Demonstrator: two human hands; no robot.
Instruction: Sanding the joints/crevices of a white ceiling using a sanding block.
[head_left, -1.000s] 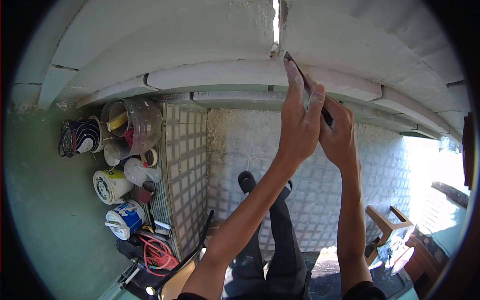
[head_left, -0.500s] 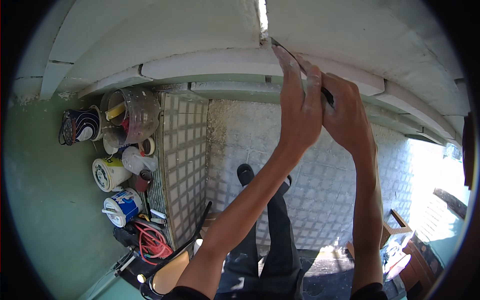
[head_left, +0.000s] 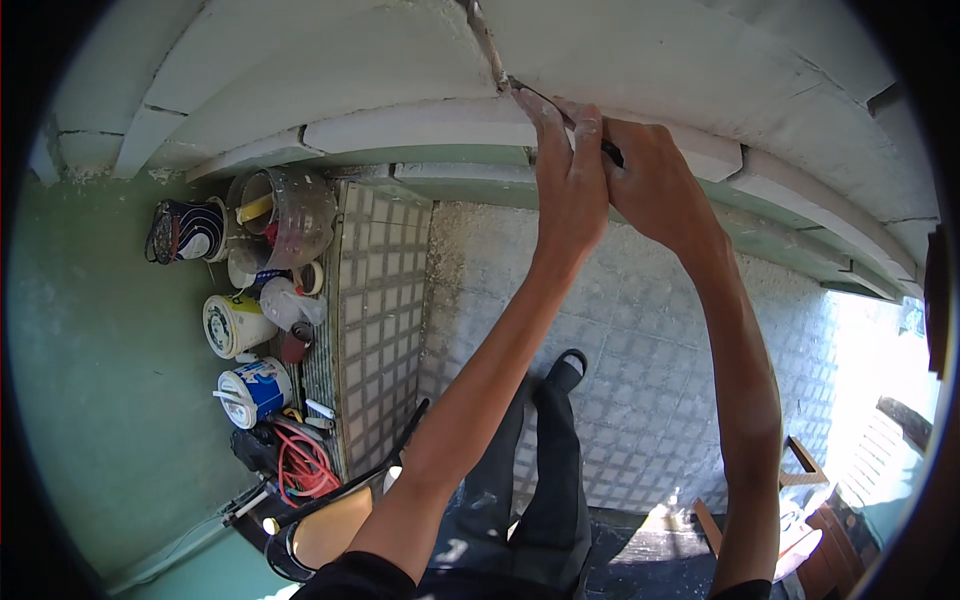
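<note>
Both arms reach up to a white panelled surface at the top of the head view. My right hand (head_left: 652, 172) is closed round a thin dark tool (head_left: 612, 152); a bit of its black handle shows beside the fingers. What kind of tool it is cannot be made out, as the hands cover most of it. Dusted with white, my left hand (head_left: 572, 180) presses its fingers along the narrow front part of the same tool. The tool's tip touches the panel just beside the lower end of a rough seam (head_left: 492, 62), above a white trim strip (head_left: 420, 128).
A tiled ledge at the left bears a clear plastic tub (head_left: 300, 222), white buckets (head_left: 238, 325), a blue-and-white bucket (head_left: 262, 388) and a coiled red hose (head_left: 305, 465). Tan chair (head_left: 330, 525) at lower left; wooden frame (head_left: 803, 462) at lower right. Tiled floor (head_left: 640, 350) lies below.
The view has shifted, and both hands with the tool now appear further left. The tip stays by the seam's lower end. One foot now shows further right; the seam's bright gap looks dark.
</note>
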